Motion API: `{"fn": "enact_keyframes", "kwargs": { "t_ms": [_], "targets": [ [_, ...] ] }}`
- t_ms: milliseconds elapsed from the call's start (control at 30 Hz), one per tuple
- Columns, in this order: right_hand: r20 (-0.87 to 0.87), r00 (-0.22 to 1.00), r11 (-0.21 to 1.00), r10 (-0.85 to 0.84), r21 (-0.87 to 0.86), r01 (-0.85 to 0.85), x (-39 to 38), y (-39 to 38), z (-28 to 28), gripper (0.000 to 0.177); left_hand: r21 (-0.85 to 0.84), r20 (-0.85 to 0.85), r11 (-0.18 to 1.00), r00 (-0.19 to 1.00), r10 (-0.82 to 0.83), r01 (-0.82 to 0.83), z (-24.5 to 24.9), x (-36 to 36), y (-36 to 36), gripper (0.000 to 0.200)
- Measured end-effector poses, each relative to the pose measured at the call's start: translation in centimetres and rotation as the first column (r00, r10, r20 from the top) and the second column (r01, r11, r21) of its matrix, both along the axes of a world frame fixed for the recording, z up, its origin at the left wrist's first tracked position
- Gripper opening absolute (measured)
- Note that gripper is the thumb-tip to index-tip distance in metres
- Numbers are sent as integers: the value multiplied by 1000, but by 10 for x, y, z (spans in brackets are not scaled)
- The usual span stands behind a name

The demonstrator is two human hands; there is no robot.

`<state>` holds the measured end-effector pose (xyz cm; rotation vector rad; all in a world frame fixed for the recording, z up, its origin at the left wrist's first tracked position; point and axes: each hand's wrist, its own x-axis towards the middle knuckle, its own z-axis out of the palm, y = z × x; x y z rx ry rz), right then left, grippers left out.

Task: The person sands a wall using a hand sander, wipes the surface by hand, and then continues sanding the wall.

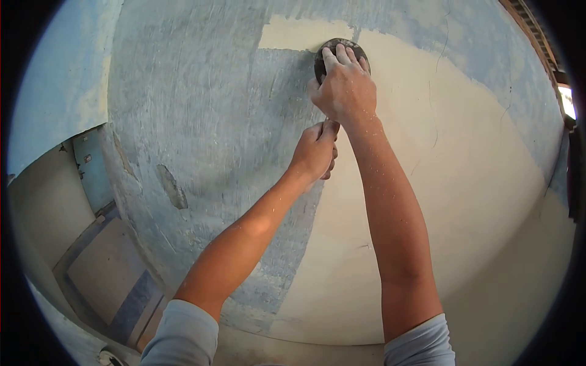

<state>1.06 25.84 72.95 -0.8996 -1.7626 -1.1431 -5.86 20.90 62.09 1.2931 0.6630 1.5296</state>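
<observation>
My right hand (pixel 347 93) spreads its fingers over the back of a dark, rounded, palm-sized disc (pixel 319 64), thumb at the left side; that grip is closed on the disc, which sits against the wall. My left hand (pixel 314 152) is curled just below the right wrist. From my view I cannot tell whether its grip has closed on anything. Both hands carry pale specks and smears.

The disc lies high on the wall, between two surfaces. To its right and below spreads a broad, smooth, cream-coloured coat (pixel 464 158), reaching low on the wall and far toward the right edge. To its left, a short cream strip (pixel 296 34) with ragged edges runs along the upper part.

I judge the coating well advanced on the right and only begun on the left. Under that strip, the streaked grey-blue surface (pixel 207 104) is uncoated down to the lower part and out to the wall's left edge, with a rough, chipped hollow (pixel 172 186) near that edge. The mottled blue patch (pixel 494 43) toward the upper right corner also shows no cream coat. Thin dark cracks (pixel 437 100) mark the coated side.
</observation>
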Motion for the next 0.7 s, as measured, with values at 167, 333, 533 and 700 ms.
{"fn": "enact_keyframes", "kwargs": {
  "t_ms": [167,333,533,700],
  "targets": [
    [9,1000,999,24,-42,-24,-6,-1,36,58,58,-42,998,999,12,-10,35,-6,2,42],
    [0,1000,1000,9,-7,-9,-6,4,31,60,38,-21,999,1000,1,-1,27,-3,2,42],
    [-5,999,997,52,-52,-52,5,-5,-31,68,-33,36,999,998,-42,43,-30,5,-6,40],
    [-9,999,997,31,-63,-32,4,-3,-47,68,-43,28,997,998,-57,59,-42,3,-11,37]
  ]
}}
